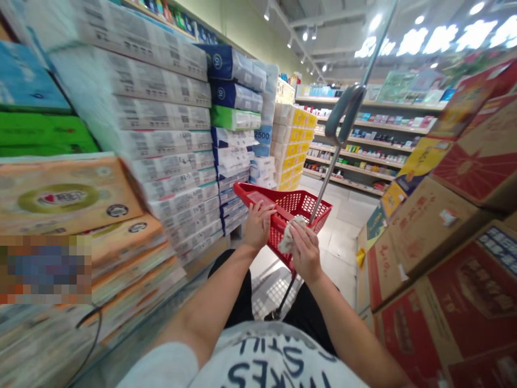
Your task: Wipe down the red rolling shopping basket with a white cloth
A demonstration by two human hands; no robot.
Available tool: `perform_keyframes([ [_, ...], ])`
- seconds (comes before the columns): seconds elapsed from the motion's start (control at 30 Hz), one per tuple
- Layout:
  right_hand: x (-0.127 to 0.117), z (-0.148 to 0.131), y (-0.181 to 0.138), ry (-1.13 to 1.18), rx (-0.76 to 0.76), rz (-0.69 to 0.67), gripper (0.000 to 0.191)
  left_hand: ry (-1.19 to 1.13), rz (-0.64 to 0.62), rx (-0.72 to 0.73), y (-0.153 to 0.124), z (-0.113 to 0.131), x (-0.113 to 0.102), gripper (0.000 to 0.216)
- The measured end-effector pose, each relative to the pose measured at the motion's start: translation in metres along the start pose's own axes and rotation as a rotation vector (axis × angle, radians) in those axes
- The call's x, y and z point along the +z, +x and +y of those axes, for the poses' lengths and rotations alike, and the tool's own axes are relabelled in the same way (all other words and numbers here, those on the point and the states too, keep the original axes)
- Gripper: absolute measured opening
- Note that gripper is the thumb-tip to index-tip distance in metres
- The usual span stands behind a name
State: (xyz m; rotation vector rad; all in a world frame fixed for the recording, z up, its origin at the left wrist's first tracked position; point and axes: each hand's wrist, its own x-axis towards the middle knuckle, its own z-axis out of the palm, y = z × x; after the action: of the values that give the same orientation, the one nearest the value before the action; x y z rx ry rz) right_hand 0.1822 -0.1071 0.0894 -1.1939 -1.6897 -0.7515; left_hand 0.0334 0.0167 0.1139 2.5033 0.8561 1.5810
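Observation:
A red plastic shopping basket [301, 206] stands on the floor in front of my legs. Its long metal handle [343, 116] rises up toward the camera. My left hand [257, 223] grips the basket's near rim, fingers curled over the edge. My right hand [306, 253] is closed on a crumpled white cloth [287, 237] and presses it against the basket's near rim, beside the foot of the handle. I cannot see into the basket's bottom.
Stacked packs of tissue and paper goods [161, 134] fill the shelves close on the left. Red and brown cardboard cartons [456, 258] are piled on the right. A narrow tiled aisle [343, 226] runs ahead to shelving [363, 156] at the back.

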Motion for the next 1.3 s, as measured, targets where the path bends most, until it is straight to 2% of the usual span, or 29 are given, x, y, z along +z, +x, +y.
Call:
perform_keyframes([
  [0.17, 0.000, -0.007, 0.010, -0.029, 0.113, 0.060, 0.044, 0.028, -0.046, -0.002, 0.001, 0.011, -0.001, 0.042],
  [0.37, -0.009, -0.004, 0.024, -0.041, 0.138, -0.022, 0.040, 0.069, -0.073, 0.042, 0.000, 0.017, 0.001, 0.038],
  [0.5, -0.016, 0.003, 0.025, -0.003, 0.212, 0.055, 0.042, 0.081, -0.093, 0.074, -0.001, 0.017, 0.005, 0.038],
  [0.63, -0.014, -0.003, 0.031, 0.024, 0.116, -0.068, 0.042, 0.088, -0.022, 0.054, -0.001, 0.017, 0.008, 0.040],
  [0.7, -0.013, -0.001, 0.032, 0.041, 0.126, -0.107, 0.044, 0.104, -0.032, 0.078, -0.001, 0.015, 0.007, 0.039],
  [0.87, -0.014, 0.015, 0.022, 0.070, 0.339, 0.036, 0.044, 0.106, -0.048, 0.112, 0.000, 0.013, 0.006, 0.036],
  [0.93, -0.015, 0.015, 0.020, 0.062, 0.308, 0.055, 0.044, 0.094, -0.013, 0.087, -0.001, 0.013, 0.009, 0.037],
  [1.07, -0.018, 0.016, 0.019, 0.162, 0.178, -0.029, 0.047, 0.095, -0.019, 0.092, -0.003, 0.012, 0.010, 0.037],
  [1.13, -0.019, 0.021, 0.017, 0.207, 0.254, -0.025, 0.047, 0.109, -0.055, 0.115, -0.003, 0.011, 0.008, 0.036],
  [1.23, -0.020, 0.025, 0.013, 0.163, 0.399, 0.055, 0.046, 0.130, -0.075, 0.130, -0.004, 0.009, 0.007, 0.035],
  [1.3, -0.021, 0.022, 0.013, 0.148, 0.332, 0.050, 0.046, 0.136, -0.056, 0.127, -0.005, 0.009, 0.008, 0.035],
])
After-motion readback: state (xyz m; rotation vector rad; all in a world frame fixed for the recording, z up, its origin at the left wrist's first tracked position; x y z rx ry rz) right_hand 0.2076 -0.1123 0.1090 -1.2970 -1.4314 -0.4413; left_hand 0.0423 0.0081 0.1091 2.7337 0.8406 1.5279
